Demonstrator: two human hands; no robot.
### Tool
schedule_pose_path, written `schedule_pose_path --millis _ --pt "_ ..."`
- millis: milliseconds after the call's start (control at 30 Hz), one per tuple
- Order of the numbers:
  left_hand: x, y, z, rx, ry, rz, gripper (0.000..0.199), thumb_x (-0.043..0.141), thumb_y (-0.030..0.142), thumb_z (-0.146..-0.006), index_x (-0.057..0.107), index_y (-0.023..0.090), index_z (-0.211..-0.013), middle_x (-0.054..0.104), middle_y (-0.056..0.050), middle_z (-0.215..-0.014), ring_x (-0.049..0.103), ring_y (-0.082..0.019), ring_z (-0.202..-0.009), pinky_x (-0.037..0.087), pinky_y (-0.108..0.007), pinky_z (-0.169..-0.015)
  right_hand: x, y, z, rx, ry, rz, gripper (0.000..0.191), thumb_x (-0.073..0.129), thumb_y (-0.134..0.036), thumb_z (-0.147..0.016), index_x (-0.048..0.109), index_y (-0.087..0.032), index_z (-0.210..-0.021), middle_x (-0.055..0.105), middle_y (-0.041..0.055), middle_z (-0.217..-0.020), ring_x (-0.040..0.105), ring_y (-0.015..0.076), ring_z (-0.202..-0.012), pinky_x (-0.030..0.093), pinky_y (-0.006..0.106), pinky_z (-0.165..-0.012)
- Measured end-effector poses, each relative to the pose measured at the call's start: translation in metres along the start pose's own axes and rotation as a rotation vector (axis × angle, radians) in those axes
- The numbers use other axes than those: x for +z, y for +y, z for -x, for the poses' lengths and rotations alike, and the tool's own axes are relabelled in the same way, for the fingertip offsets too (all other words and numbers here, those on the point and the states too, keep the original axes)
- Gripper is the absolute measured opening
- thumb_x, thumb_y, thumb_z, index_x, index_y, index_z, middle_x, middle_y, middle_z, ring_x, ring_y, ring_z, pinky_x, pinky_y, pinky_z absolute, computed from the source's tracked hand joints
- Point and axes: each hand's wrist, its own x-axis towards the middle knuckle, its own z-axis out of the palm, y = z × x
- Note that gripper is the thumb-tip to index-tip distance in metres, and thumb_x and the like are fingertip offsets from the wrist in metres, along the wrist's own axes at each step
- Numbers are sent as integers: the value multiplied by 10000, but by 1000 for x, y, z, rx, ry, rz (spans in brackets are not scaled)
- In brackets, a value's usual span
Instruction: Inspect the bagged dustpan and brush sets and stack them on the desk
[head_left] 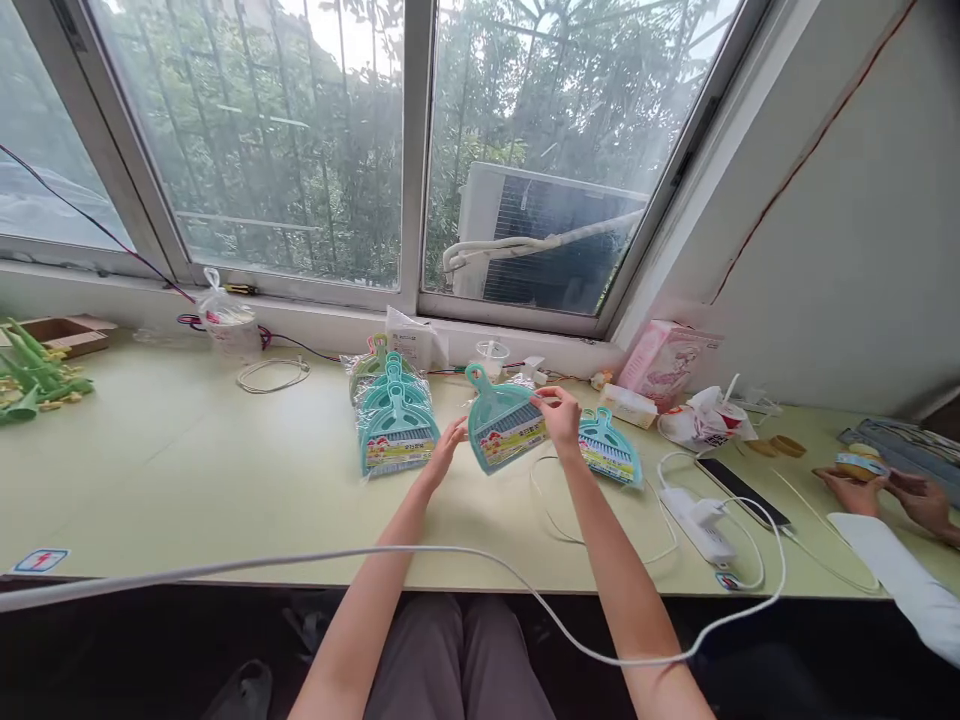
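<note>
A teal dustpan-and-brush set (506, 425) with a yellow label is held up tilted above the table, its handle pointing up and left. My right hand (559, 415) pinches its upper right edge. At its left edge is my left hand (448, 445), with the fingers close together against the rim. To the left, several similar wrapped sets (397, 435) stand in an overlapping row, a greener one at the back. On the right, behind my right wrist, another small group of teal sets (609, 455) leans on the table.
White cables and a power strip (697, 525) lie right, beside a black phone (742, 492). One white cable crosses in front of my forearms. Another person's hands (862, 490) hold a small yellow item far right. A pink box (664, 365) and plastic cup (491, 357) stand near the window.
</note>
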Motion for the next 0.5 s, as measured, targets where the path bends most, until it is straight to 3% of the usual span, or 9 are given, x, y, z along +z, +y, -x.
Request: schedule_pose_path --millis 67,167,200,333,400,500 --pt "-6 2 1 -11 85 47 595 544 613 -855 574 205 -1288 646 -131 -1274 600 -286 -1188 444 -422 -1021 41 -6 26 -20 -52 -22 316 588 -471 -852 688 -178 -908 722 101 -930 626 217 -726 457 333 -717" --pt "-12 6 1 77 294 0 549 632 570 -815 613 176 -1197 656 -139 -1232 594 -301 -1180 457 -408 -1004 90 -5 75 -151 169 107 349 512 -404 -922 606 -176 -1168 613 170 -1265 563 291 -1122 423 423 -903" --pt "-12 8 1 127 350 -26 529 623 555 -829 609 173 -1195 659 -137 -1220 593 -298 -1176 454 -410 -1007 101 -4 91 -187 182 143 341 497 -387 -936 588 -179 -1190 584 175 -1309 528 300 -1183 404 441 -934" --pt "-6 14 5 280 539 -113 455 529 500 -921 564 213 -1273 620 -117 -1303 557 -261 -1237 425 -388 -1047 124 -1 131 -392 -222 97 222 424 -265 -970 635 -199 -991 685 108 -1042 614 226 -1000 417 345 -863" --pt "-2 17 7 323 623 -130 463 509 500 -937 541 224 -1306 592 -118 -1343 536 -252 -1265 409 -378 -1066 126 1 132 -303 -312 48 218 430 -261 -963 637 -198 -941 704 74 -918 636 193 -841 416 326 -827" --pt "-1 20 9 341 706 -96 500 503 520 -939 502 229 -1346 553 -122 -1380 527 -245 -1269 398 -378 -1077 122 8 118 12 -308 -169 285 452 -395 -951 636 -196 -866 700 40 -784 615 164 -661 435 308 -738"
